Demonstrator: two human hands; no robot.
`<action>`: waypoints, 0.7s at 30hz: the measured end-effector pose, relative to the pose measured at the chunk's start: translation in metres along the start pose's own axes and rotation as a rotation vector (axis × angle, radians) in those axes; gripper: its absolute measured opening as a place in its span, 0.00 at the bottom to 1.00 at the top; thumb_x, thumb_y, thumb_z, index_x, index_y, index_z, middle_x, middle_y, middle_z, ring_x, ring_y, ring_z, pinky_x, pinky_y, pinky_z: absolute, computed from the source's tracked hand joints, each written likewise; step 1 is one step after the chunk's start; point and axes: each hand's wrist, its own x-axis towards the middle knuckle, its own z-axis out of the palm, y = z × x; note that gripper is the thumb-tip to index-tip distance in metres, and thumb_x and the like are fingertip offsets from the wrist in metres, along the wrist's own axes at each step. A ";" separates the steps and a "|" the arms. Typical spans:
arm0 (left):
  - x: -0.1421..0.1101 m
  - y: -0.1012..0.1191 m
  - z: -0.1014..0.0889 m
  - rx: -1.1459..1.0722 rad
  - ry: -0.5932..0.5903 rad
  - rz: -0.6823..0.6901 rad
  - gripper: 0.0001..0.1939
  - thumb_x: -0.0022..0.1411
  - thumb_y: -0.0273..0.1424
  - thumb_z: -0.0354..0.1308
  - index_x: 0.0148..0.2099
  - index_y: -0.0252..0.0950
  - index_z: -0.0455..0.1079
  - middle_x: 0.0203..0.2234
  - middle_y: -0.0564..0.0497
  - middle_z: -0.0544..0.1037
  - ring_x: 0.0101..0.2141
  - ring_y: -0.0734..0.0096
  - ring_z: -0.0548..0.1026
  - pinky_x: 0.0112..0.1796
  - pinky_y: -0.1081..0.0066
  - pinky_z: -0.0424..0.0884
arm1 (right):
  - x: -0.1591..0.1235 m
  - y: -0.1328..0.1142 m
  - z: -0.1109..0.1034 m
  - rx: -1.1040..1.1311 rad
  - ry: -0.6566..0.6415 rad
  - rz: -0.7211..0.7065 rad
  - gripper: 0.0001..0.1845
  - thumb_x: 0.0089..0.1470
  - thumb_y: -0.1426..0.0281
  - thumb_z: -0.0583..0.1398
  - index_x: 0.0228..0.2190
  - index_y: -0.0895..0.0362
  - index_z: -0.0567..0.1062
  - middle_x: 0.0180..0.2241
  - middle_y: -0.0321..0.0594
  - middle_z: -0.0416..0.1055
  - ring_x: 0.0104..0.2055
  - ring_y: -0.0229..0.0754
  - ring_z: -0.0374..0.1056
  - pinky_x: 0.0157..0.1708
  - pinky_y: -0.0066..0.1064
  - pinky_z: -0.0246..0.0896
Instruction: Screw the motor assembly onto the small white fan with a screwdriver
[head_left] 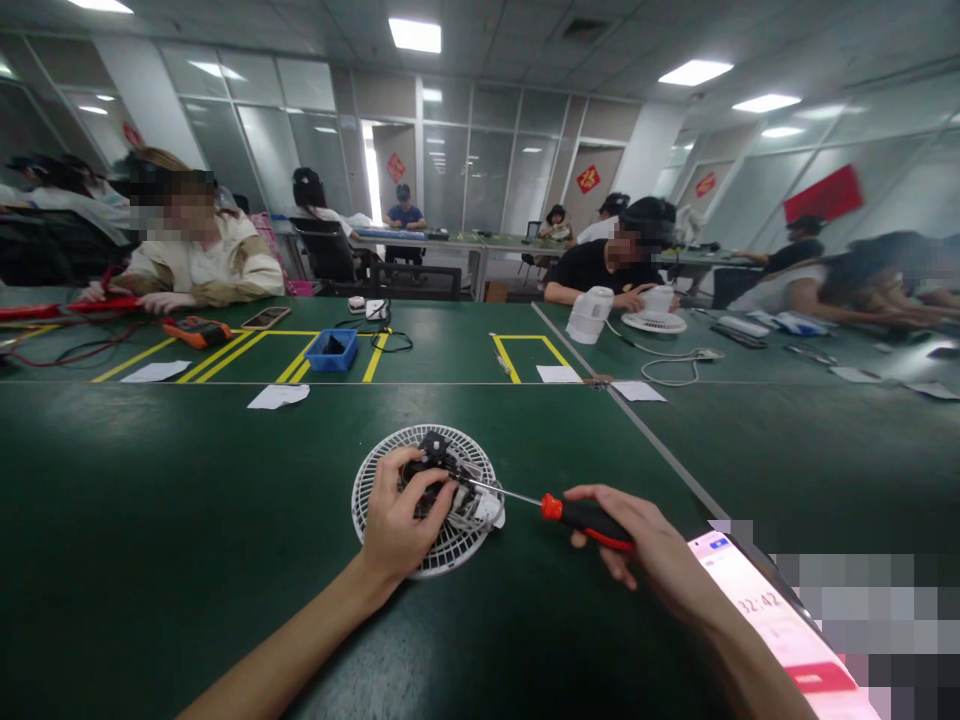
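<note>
My left hand grips a black fan motor from its near side, fingers curled around it. The motor rests over a round white fan grille that lies on the green table. In my right hand is a screwdriver with a black and red handle. Its thin shaft points left, and the tip reaches the motor's right side. Whether the tip sits in a screw is too small to tell. A bundled pale cable and a white tag lie on the grille, right of my left fingers.
A lit phone lies at the near right. Farther off are a blue tray, paper slips, an orange multimeter and a white fan body. Across the table, a person handles another white fan part; another sits at left.
</note>
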 end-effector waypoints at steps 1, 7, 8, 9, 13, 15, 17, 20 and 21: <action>0.000 0.000 0.000 -0.003 0.000 0.005 0.08 0.61 0.28 0.64 0.44 0.39 0.74 0.49 0.45 0.68 0.50 0.60 0.71 0.52 0.58 0.72 | 0.000 -0.001 -0.001 -0.032 -0.013 0.003 0.32 0.56 0.43 0.57 0.47 0.56 0.76 0.27 0.40 0.76 0.17 0.34 0.58 0.14 0.25 0.49; 0.001 0.000 0.000 -0.010 0.003 0.011 0.09 0.60 0.27 0.64 0.44 0.38 0.74 0.49 0.45 0.68 0.51 0.60 0.71 0.52 0.58 0.72 | 0.001 0.003 -0.010 -0.057 0.026 -0.136 0.24 0.50 0.53 0.68 0.43 0.54 0.76 0.28 0.35 0.73 0.24 0.36 0.63 0.21 0.26 0.55; 0.001 0.000 0.000 -0.008 0.003 0.013 0.09 0.60 0.27 0.64 0.44 0.38 0.74 0.49 0.45 0.68 0.51 0.60 0.71 0.52 0.58 0.72 | 0.002 0.005 -0.011 -0.049 0.028 -0.162 0.23 0.48 0.55 0.69 0.43 0.54 0.77 0.31 0.36 0.74 0.26 0.37 0.65 0.24 0.27 0.58; 0.001 0.001 0.000 -0.005 0.001 0.016 0.09 0.60 0.26 0.64 0.44 0.38 0.74 0.49 0.45 0.68 0.51 0.59 0.71 0.53 0.58 0.71 | 0.003 0.007 -0.012 -0.043 0.032 -0.188 0.23 0.47 0.57 0.71 0.43 0.54 0.77 0.34 0.37 0.75 0.30 0.39 0.68 0.27 0.28 0.61; 0.002 0.002 -0.001 0.021 -0.009 0.042 0.09 0.61 0.27 0.64 0.45 0.37 0.73 0.49 0.44 0.68 0.51 0.59 0.70 0.52 0.58 0.71 | 0.003 0.009 -0.012 -0.051 0.050 -0.263 0.23 0.41 0.62 0.74 0.40 0.53 0.78 0.38 0.38 0.74 0.39 0.45 0.70 0.37 0.32 0.66; 0.002 0.002 -0.001 0.045 -0.015 0.049 0.08 0.62 0.27 0.63 0.45 0.36 0.73 0.48 0.44 0.68 0.50 0.59 0.70 0.52 0.57 0.71 | 0.001 0.007 -0.009 -0.023 0.044 -0.237 0.24 0.43 0.58 0.73 0.41 0.53 0.78 0.37 0.38 0.74 0.37 0.44 0.71 0.34 0.32 0.67; 0.002 0.002 0.000 0.069 -0.020 0.059 0.08 0.62 0.27 0.62 0.45 0.35 0.72 0.48 0.43 0.67 0.50 0.58 0.70 0.52 0.56 0.71 | 0.000 0.004 -0.005 0.026 0.013 -0.128 0.26 0.52 0.50 0.66 0.46 0.54 0.76 0.36 0.41 0.75 0.30 0.42 0.71 0.26 0.31 0.66; 0.002 0.002 0.000 0.094 -0.034 0.079 0.08 0.62 0.27 0.62 0.45 0.35 0.72 0.49 0.42 0.66 0.51 0.57 0.69 0.52 0.55 0.71 | -0.002 -0.002 -0.002 0.023 -0.063 0.023 0.32 0.57 0.44 0.57 0.48 0.57 0.74 0.29 0.42 0.76 0.17 0.35 0.63 0.14 0.26 0.54; 0.002 0.002 -0.001 0.097 -0.039 0.083 0.09 0.62 0.27 0.62 0.46 0.35 0.72 0.49 0.42 0.66 0.51 0.56 0.69 0.53 0.55 0.71 | -0.002 -0.003 -0.002 0.010 -0.071 0.032 0.32 0.56 0.44 0.58 0.48 0.57 0.75 0.28 0.41 0.76 0.16 0.34 0.61 0.13 0.25 0.51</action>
